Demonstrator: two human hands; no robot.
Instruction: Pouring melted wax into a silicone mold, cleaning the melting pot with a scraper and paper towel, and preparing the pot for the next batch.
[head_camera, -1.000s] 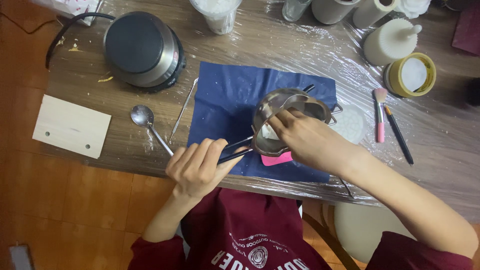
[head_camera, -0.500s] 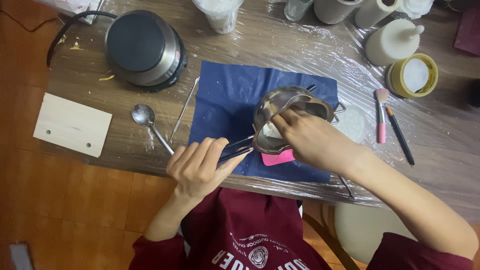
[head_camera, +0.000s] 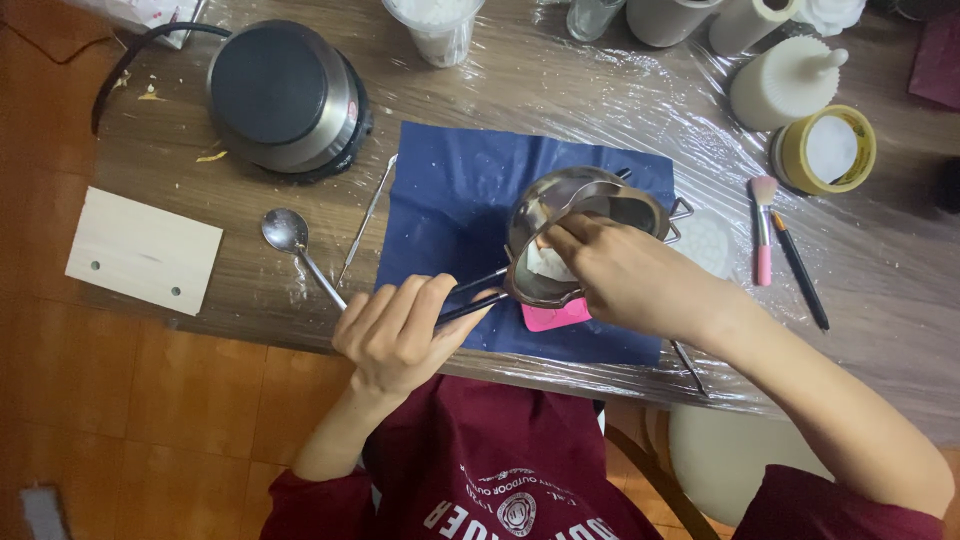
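Observation:
My left hand (head_camera: 398, 332) grips the long dark handle of a small metal pot (head_camera: 560, 205) and holds it tilted over a dark blue cloth (head_camera: 450, 200). Inside the pot my right hand (head_camera: 625, 275) pinches a white wad or tissue (head_camera: 545, 262) against the inner wall. A pink flat piece (head_camera: 556, 316) pokes out from under the pot on the cloth. Part of the pot's rim is hidden by my right hand.
A round electric hot plate (head_camera: 285, 95) stands at the back left. A spoon (head_camera: 290, 238) and a thin metal pick (head_camera: 366, 218) lie left of the cloth, a wooden block (head_camera: 143, 250) at the table edge. Brushes (head_camera: 765, 230), a tape roll (head_camera: 828, 150) and white containers sit right.
My right hand's fingers have shifted slightly inside the pot with the white wad. The left hand and the pot have stayed almost still.

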